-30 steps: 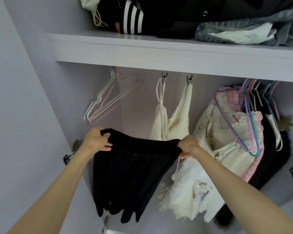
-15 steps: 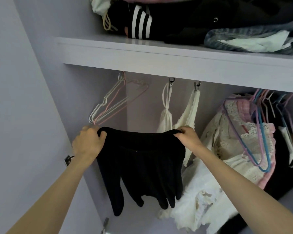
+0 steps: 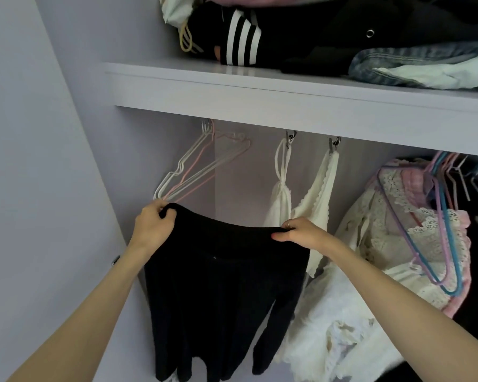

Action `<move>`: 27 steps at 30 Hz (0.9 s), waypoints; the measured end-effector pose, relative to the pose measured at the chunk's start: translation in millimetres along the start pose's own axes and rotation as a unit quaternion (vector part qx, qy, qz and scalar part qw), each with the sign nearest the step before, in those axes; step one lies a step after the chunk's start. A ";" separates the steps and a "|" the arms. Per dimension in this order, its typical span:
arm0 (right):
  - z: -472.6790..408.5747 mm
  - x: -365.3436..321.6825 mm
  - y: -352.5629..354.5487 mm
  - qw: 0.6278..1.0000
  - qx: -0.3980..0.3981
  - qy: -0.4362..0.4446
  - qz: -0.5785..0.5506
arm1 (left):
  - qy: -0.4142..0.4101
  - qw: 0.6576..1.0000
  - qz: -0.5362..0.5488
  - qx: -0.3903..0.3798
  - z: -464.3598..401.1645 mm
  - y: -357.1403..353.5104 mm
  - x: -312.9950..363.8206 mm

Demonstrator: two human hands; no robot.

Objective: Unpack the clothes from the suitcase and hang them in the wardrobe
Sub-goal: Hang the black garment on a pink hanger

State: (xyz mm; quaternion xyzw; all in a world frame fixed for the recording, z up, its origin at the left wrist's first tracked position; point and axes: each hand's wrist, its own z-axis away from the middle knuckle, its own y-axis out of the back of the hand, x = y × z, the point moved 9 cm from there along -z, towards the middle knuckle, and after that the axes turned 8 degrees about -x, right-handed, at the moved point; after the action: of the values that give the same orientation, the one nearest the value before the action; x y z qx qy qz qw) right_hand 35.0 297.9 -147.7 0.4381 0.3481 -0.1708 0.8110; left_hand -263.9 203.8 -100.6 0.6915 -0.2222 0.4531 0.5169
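Observation:
A black garment (image 3: 221, 293) hangs spread by its top edge inside the lilac wardrobe. My left hand (image 3: 153, 226) grips its left corner, just under a bunch of bare white and pink wire hangers (image 3: 193, 172). My right hand (image 3: 304, 232) pinches the right corner, in front of a cream lace top (image 3: 319, 188) clipped under the shelf. The hanging rail is hidden behind the shelf's front. No suitcase is in sight.
The wardrobe shelf (image 3: 287, 97) above carries folded dark clothes, a striped piece (image 3: 240, 40) and jeans (image 3: 425, 62). Cream, pink and dark clothes on coloured hangers (image 3: 442, 244) crowd the right. White garments (image 3: 340, 326) hang low in the middle. The wardrobe's side wall (image 3: 75, 188) stands at the left.
Both hands have lifted the black garment higher, toward the bare hangers, and stretched its top edge wider. The view has tilted upward.

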 end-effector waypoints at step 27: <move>-145.0 -185.1 -70.1 0.829 0.035 0.055 -0.556 | -0.029 0.995 0.091 0.030 -10.7 65.7 3.1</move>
State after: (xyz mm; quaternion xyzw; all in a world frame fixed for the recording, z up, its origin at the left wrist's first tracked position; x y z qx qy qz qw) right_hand -195.4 373.9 -111.2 0.2073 0.5705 -0.5804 0.5429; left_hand -317.6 190.0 -63.6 0.6965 -0.2850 0.4849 0.4456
